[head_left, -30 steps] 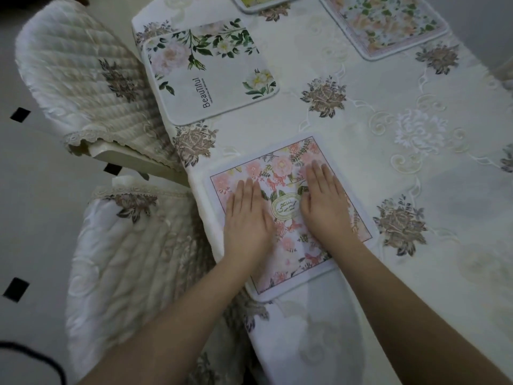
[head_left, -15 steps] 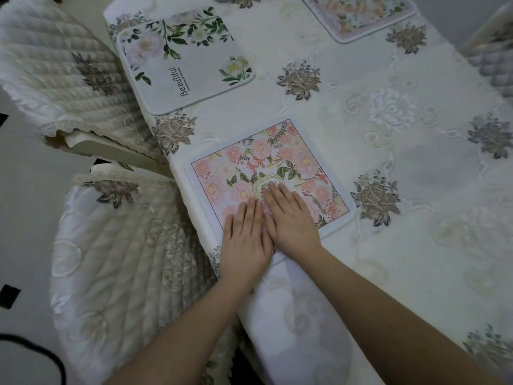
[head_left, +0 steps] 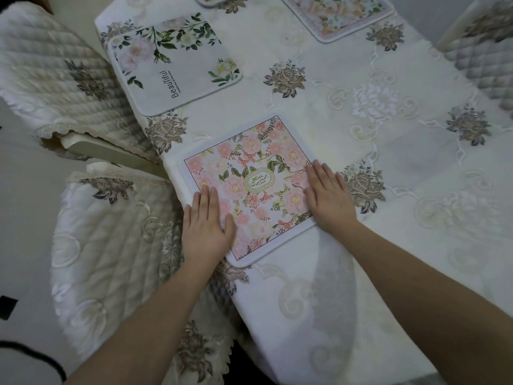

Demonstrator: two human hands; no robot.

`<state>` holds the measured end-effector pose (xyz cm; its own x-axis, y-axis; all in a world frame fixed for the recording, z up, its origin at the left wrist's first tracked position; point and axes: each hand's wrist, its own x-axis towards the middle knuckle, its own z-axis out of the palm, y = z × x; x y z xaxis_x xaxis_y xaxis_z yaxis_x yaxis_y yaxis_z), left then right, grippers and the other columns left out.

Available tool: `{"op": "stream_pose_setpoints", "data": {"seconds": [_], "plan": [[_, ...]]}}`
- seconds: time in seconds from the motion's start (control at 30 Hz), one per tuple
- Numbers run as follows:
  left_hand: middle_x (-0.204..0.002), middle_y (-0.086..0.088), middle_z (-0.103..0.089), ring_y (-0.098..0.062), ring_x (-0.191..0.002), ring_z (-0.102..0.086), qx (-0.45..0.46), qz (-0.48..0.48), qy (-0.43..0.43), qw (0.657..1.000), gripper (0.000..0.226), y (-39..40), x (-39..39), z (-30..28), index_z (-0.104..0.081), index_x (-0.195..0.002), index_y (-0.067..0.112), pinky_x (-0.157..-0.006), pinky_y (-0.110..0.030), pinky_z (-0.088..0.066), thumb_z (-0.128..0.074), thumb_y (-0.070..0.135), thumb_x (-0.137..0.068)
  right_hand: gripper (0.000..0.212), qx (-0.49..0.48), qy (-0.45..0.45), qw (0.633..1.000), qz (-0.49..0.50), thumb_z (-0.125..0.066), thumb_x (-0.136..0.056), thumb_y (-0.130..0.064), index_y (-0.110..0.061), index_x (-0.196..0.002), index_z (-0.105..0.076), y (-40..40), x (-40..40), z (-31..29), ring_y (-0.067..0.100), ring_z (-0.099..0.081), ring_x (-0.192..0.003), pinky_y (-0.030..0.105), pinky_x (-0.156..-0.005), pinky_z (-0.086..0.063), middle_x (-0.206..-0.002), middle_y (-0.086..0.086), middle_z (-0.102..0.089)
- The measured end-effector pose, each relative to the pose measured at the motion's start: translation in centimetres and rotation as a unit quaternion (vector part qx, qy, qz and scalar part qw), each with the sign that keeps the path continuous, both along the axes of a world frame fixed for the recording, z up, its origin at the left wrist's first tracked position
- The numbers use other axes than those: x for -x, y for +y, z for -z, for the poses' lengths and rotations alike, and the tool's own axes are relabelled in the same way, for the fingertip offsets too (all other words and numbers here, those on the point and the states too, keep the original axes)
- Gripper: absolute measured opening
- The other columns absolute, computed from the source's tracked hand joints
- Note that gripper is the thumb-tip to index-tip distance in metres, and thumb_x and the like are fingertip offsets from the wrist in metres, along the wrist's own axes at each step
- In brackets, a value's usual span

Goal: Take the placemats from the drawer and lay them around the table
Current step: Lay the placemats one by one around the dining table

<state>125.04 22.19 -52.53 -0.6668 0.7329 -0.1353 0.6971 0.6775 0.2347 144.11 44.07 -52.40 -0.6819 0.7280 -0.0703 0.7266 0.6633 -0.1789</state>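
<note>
Head view. The pink floral placemat (head_left: 251, 187) lies flat near the tabletop (head_left: 361, 301) edge, just below centre. The left hand (head_left: 206, 226) presses its 8 o'clock corner with straight, flat fingers, grasping nothing; the right hand (head_left: 329, 198) lies likewise flat on its 3 o'clock edge. A white "Beautiful" placemat (head_left: 173, 63) sits at 11 o'clock, another floral placemat (head_left: 337, 15) at 12 o'clock. Two quilted chairs (head_left: 111, 245) stand at 9 o'clock.
</note>
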Motion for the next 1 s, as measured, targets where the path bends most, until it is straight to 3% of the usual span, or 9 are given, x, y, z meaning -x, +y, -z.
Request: {"op": "stream_pose_setpoints", "data": {"seconds": [0.2, 0.33, 0.43, 0.53, 0.63, 0.7, 0.87, 1.0], "plan": [[-0.166, -0.005, -0.011, -0.020, -0.153, -0.010, 0.044, 0.029, 0.016, 0.998, 0.081, -0.5, 1.0, -0.9, -0.010, -0.158, 0.012, -0.123, -0.042, -0.003, -0.010, 0.063, -0.095, 0.063, 0.018, -0.009, 1.000, 0.007, -0.009, -0.099, -0.044, -0.018, -0.156, -0.018, 0.3, -0.3, -0.2, 0.017, -0.010, -0.150, 0.038, -0.122, -0.005, -0.163, -0.001, -0.015], [-0.166, -0.004, 0.005, -0.020, -0.153, 0.000, 0.135, 0.024, -0.013, 0.991, 0.087, -1.0, 3.1, -2.5, 0.006, -0.157, 0.011, -0.121, -0.040, 0.003, -0.018, 0.069, -0.096, 0.063, 0.043, -0.017, 0.995, 0.085, -0.016, -0.102, -0.046, -0.013, -0.156, -0.015, -0.7, -0.2, -0.3, 0.020, -0.010, -0.151, 0.038, -0.121, -0.002, -0.163, 0.005, -0.013], [-0.166, -0.008, -0.001, -0.020, -0.153, -0.003, 0.141, -0.034, -0.073, 0.987, 0.082, -0.6, 3.8, -4.3, 0.003, -0.157, 0.007, -0.122, -0.043, -0.008, -0.032, 0.055, -0.100, 0.067, 0.024, -0.002, 0.989, 0.144, -0.019, -0.099, -0.045, -0.006, -0.152, -0.028, -2.2, -0.6, -0.4, 0.027, -0.022, -0.148, 0.038, -0.120, -0.005, -0.158, 0.012, -0.029], [-0.165, -0.008, -0.012, -0.022, -0.151, -0.010, 0.122, -0.042, -0.089, 0.988, 0.075, -0.2, 4.1, -6.2, -0.006, -0.157, 0.008, -0.119, -0.046, -0.021, -0.035, 0.048, -0.101, 0.062, 0.002, -0.011, 0.991, 0.136, -0.024, -0.099, -0.041, -0.007, -0.151, -0.031, -3.4, -1.5, -0.7, 0.025, -0.020, -0.148, 0.039, -0.121, -0.005, -0.158, 0.011, -0.031], [-0.162, -0.007, -0.023, -0.024, -0.148, -0.022, 0.094, 0.002, -0.094, 0.991, 0.070, 0.6, 3.9, -8.2, -0.015, -0.157, 0.014, -0.114, -0.049, -0.030, -0.037, 0.049, -0.099, 0.059, 0.018, 0.001, 0.991, 0.136, -0.029, -0.101, -0.040, -0.011, -0.153, -0.028, -4.4, -1.7, -2.2, 0.024, -0.015, -0.149, 0.041, -0.121, -0.005, -0.160, 0.007, -0.027], [-0.161, -0.006, -0.025, -0.023, -0.147, -0.024, 0.065, 0.045, -0.087, 0.993, 0.070, 0.9, 3.6, -9.2, -0.015, -0.158, 0.016, -0.112, -0.048, -0.029, -0.038, 0.048, -0.099, 0.066, 0.040, 0.015, 0.989, 0.141, -0.023, -0.098, -0.048, -0.013, -0.153, -0.026, -5.1, -1.4, -3.7, 0.022, -0.014, -0.150, 0.042, -0.121, -0.006, -0.160, 0.006, -0.026], [-0.164, 0.000, -0.017, -0.019, -0.151, -0.014, 0.026, 0.177, -0.067, 0.982, 0.070, 1.1, 3.3, -11.6, -0.011, -0.158, 0.022, -0.119, -0.044, -0.018, -0.038, 0.048, -0.100, 0.055, 0.093, 0.015, 0.986, 0.138, -0.034, -0.102, -0.046, -0.026, -0.153, -0.029, -7.2, -1.5, -8.5, 0.024, -0.019, -0.148, 0.044, -0.121, -0.012, -0.159, 0.005, -0.027], [-0.165, 0.004, -0.015, -0.018, -0.152, -0.010, 0.002, 0.255, -0.056, 0.965, 0.071, 1.5, 3.4, -13.6, -0.011, -0.158, 0.025, -0.120, -0.044, -0.015, -0.038, 0.053, -0.099, 0.058, 0.120, 0.011, 0.980, 0.161, -0.034, -0.101, -0.050, -0.027, -0.154, -0.025, -9.0, -2.1, -11.9, 0.020, -0.019, -0.148, 0.044, -0.119, -0.018, -0.160, 0.000, -0.025]]}}
